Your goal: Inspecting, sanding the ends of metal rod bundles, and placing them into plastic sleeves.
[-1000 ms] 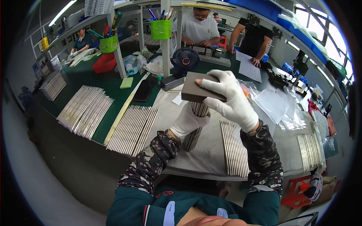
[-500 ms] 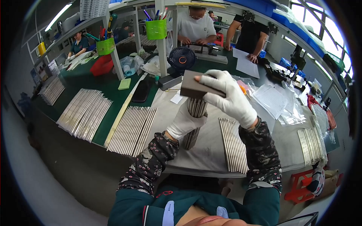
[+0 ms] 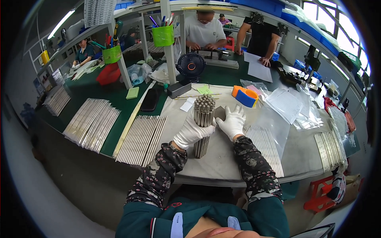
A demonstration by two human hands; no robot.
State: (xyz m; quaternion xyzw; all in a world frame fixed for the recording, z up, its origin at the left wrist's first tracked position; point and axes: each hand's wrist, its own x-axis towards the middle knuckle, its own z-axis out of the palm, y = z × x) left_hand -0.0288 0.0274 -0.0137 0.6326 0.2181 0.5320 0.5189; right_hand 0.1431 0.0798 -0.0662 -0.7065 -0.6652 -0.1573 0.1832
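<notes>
In the middle of the table, my white-gloved left hand (image 3: 191, 131) is closed around an upright bundle of thin metal rods (image 3: 204, 107), whose round ends form an uneven top. Just right of the bundle, my gloved right hand (image 3: 233, 122) is low over the cloth, its thumb and fingers about a brown rectangular block (image 3: 220, 112). Only one corner of that block shows; the glove covers the rest. Beside my right forearm lies a row of metal rods (image 3: 265, 146), partly hidden by the sleeve.
More rod rows (image 3: 141, 139) and wrapped rods (image 3: 90, 123) lie on the left. Beyond my hands are an orange-and-blue tape roll (image 3: 245, 96), a small fan (image 3: 191, 66), a dark phone (image 3: 150, 99) and papers (image 3: 283, 104). A person in white (image 3: 206, 33) sits across.
My right hand has come down from above the bundle to the table on its right, taking the brown block along. The rod tops and the tape roll are now uncovered. My left hand keeps its hold.
</notes>
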